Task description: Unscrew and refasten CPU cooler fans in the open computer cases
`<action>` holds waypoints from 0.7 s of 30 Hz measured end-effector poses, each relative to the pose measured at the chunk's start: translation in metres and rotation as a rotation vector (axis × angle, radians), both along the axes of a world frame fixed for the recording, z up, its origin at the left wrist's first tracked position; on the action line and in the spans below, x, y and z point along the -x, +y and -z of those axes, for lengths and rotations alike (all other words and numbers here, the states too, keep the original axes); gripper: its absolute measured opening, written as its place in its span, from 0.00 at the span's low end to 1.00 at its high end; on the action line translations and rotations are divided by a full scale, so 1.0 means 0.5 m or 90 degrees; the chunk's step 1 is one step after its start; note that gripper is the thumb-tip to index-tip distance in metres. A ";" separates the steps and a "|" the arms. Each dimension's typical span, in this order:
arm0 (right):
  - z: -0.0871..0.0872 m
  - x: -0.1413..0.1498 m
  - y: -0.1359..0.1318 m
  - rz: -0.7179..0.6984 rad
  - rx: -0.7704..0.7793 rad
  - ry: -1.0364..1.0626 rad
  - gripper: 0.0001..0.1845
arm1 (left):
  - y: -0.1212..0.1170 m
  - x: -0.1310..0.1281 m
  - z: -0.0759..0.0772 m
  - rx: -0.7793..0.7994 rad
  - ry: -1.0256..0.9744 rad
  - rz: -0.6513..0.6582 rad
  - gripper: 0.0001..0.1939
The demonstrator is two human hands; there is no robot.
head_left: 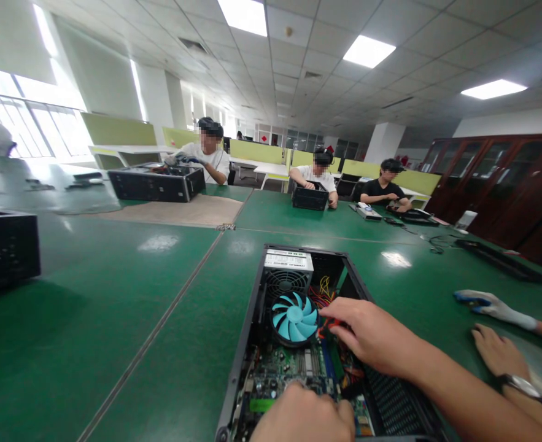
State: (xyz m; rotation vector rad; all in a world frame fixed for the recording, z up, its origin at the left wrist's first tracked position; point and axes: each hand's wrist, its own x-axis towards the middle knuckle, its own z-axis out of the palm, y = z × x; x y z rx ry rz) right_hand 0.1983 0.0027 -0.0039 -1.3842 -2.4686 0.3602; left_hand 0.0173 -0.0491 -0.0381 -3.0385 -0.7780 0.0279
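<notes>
Left hand point(302, 417) nearest, low over the board point(280, 361), on the near side of the fan point(294, 316). Its fingers curl downward, tips hidden; cannot tell whether they pinch anything. Fan: light-blue blades, black rim, faces up inside the open case point(240, 362), which lies on the green bench point(197, 344). Right hand point(326, 320) comes in from the fan's right, forefinger at the fan's edge, thumb a little apart, red wires point(321, 332) just beside; cannot tell whether it grips one. Beyond the fan, power supply point(289, 261) with white label; yellow wires point(325, 286) right of that. Well to the fan's right, a co-worker's gloved hand point(494, 309) and a hand wearing a watch point(523, 388), both resting on the bench.
</notes>
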 end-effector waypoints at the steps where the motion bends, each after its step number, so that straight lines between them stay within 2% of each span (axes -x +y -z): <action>1: -0.004 -0.002 -0.001 -0.005 0.003 -0.002 0.15 | 0.000 0.000 -0.002 0.001 0.004 -0.001 0.04; 6: -0.060 0.005 -0.013 0.004 0.030 0.027 0.10 | 0.004 -0.001 -0.012 0.029 0.057 0.000 0.04; 10: -0.093 0.042 -0.019 -0.062 0.014 0.078 0.11 | 0.001 0.003 -0.009 0.000 0.033 0.003 0.03; 13: -0.082 0.080 -0.013 -0.129 -0.031 0.032 0.10 | -0.003 0.007 -0.006 -0.014 0.015 0.007 0.03; 16: -0.064 0.113 -0.004 -0.185 -0.062 -0.069 0.11 | -0.004 0.007 -0.001 -0.018 0.005 0.014 0.05; 21: -0.053 0.139 0.007 -0.208 -0.079 -0.158 0.13 | -0.001 0.005 0.008 -0.007 -0.027 0.019 0.05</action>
